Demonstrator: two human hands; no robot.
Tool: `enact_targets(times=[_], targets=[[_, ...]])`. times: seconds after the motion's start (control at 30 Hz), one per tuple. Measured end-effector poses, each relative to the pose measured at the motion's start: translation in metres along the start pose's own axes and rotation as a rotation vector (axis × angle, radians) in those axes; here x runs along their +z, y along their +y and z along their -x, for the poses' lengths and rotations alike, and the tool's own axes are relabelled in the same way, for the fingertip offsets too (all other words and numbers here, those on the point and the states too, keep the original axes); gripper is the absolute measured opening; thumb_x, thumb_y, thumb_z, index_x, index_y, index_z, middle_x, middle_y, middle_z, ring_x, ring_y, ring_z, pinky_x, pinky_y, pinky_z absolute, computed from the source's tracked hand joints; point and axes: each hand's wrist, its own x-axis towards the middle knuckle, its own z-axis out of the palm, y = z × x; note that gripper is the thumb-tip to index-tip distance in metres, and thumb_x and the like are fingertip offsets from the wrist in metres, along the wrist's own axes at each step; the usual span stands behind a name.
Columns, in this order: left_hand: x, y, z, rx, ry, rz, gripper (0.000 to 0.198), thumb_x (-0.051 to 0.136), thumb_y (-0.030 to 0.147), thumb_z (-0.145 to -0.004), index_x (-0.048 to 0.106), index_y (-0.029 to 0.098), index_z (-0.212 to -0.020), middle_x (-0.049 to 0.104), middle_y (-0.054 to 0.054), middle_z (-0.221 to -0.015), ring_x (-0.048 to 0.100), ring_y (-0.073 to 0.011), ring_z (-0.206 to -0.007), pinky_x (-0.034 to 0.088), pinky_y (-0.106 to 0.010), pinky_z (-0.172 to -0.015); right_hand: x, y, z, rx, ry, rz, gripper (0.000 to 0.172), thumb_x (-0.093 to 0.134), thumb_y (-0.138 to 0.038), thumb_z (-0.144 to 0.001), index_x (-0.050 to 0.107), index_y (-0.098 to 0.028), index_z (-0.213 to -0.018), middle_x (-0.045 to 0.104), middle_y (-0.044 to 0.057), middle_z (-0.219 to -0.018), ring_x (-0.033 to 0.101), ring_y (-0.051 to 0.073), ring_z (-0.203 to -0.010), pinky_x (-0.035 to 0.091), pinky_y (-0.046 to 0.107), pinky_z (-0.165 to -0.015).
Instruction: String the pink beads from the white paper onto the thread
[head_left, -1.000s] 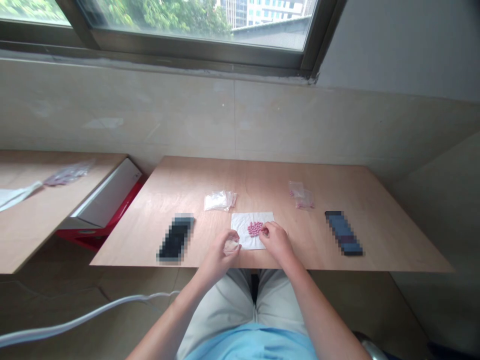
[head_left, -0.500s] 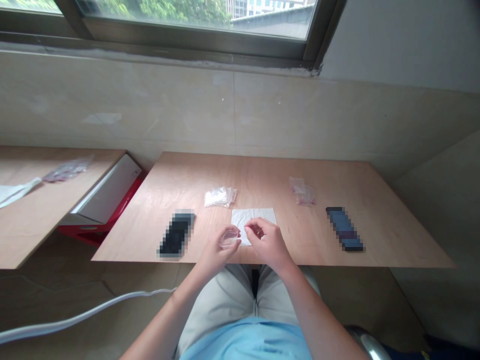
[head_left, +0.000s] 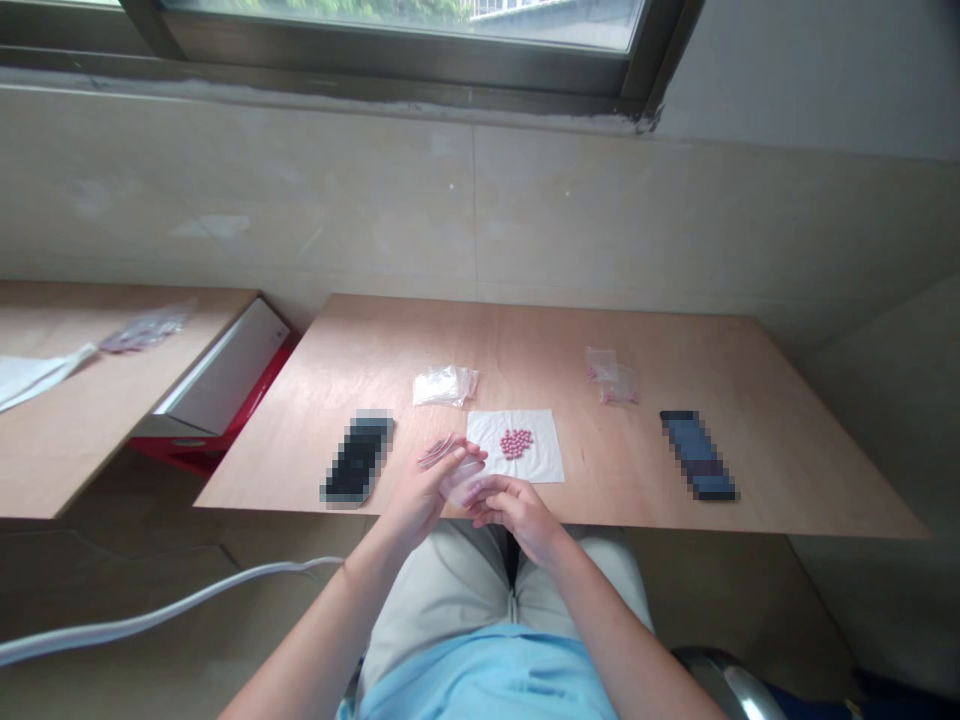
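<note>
My left hand [head_left: 420, 500] and my right hand [head_left: 514, 510] meet at the near edge of the wooden table [head_left: 525, 340]. Both pinch a small clear plastic bag [head_left: 459, 479] between their fingertips. Just beyond them lies a white paper sheet [head_left: 536, 460] with a small heap of pink beads [head_left: 515, 442] on it. A few thin pink strips [head_left: 437, 451] lie on the table close to my left fingers.
A dark phone [head_left: 358, 468] lies left of my hands, another phone [head_left: 698, 466] at the right. A pile of empty clear bags [head_left: 444, 385] and small bags with pink contents [head_left: 613, 375] sit farther back. A second table [head_left: 67, 420] and a white-red box [head_left: 217, 385] stand to the left.
My right hand left the bead heap and came back toward me to the bag in my left hand. Both hands now sit lower, at the table's near edge.
</note>
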Motion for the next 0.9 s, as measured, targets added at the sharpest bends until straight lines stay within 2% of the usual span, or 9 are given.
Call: enact_targets(times=[0.17,0.3,0.5,0.67,0.9], targets=[[0.0,-0.001,-0.002,-0.014,0.048,0.014,0.03,0.081,0.026,-0.081,0.064,0.016,-0.104,0.07,-0.009,-0.103,0.069,-0.0238,-0.104,0.054,-0.035,-0.092,0.006,0.008,0.0,0.014,-0.013,-0.022,0.017,0.069,-0.028,-0.08,0.074,-0.017,-0.091,0.073,0.005,-0.088,0.068,0.018,-0.078,0.054,0.029,-0.073],[0.001,-0.001,-0.001,-0.024,0.037,-0.004,0.026,0.078,0.026,-0.083,0.063,0.016,-0.101,0.069,-0.008,-0.099,0.068,-0.0227,-0.102,0.054,-0.032,-0.087,0.006,0.014,-0.001,0.03,-0.037,-0.011,0.02,0.071,-0.031,-0.08,0.074,-0.017,-0.094,0.073,0.005,-0.087,0.068,0.017,-0.076,0.053,0.029,-0.071],[0.001,0.0,-0.001,-0.021,0.049,-0.016,0.024,0.079,0.025,-0.082,0.064,0.017,-0.099,0.069,-0.006,-0.098,0.068,-0.0217,-0.101,0.053,-0.031,-0.089,0.006,0.018,-0.001,0.021,-0.056,0.006,0.02,0.072,-0.033,-0.083,0.074,-0.017,-0.095,0.074,0.005,-0.09,0.068,0.017,-0.078,0.053,0.028,-0.071],[0.0,-0.001,-0.003,-0.019,0.056,-0.009,0.027,0.082,0.025,-0.079,0.065,0.016,-0.098,0.069,-0.005,-0.096,0.069,-0.0209,-0.099,0.053,-0.032,-0.091,0.008,0.019,-0.001,0.015,-0.068,0.013,0.023,0.074,-0.036,-0.083,0.074,-0.017,-0.096,0.075,0.006,-0.091,0.068,0.017,-0.078,0.053,0.029,-0.072],[-0.004,-0.004,-0.003,-0.047,0.056,-0.047,0.028,0.079,0.027,-0.083,0.063,0.016,-0.102,0.07,-0.009,-0.1,0.069,-0.0219,-0.101,0.053,-0.031,-0.089,0.011,0.019,-0.001,0.005,-0.055,0.068,0.031,0.078,-0.044,-0.081,0.074,-0.017,-0.094,0.074,0.006,-0.088,0.067,0.018,-0.075,0.054,0.03,-0.07]])
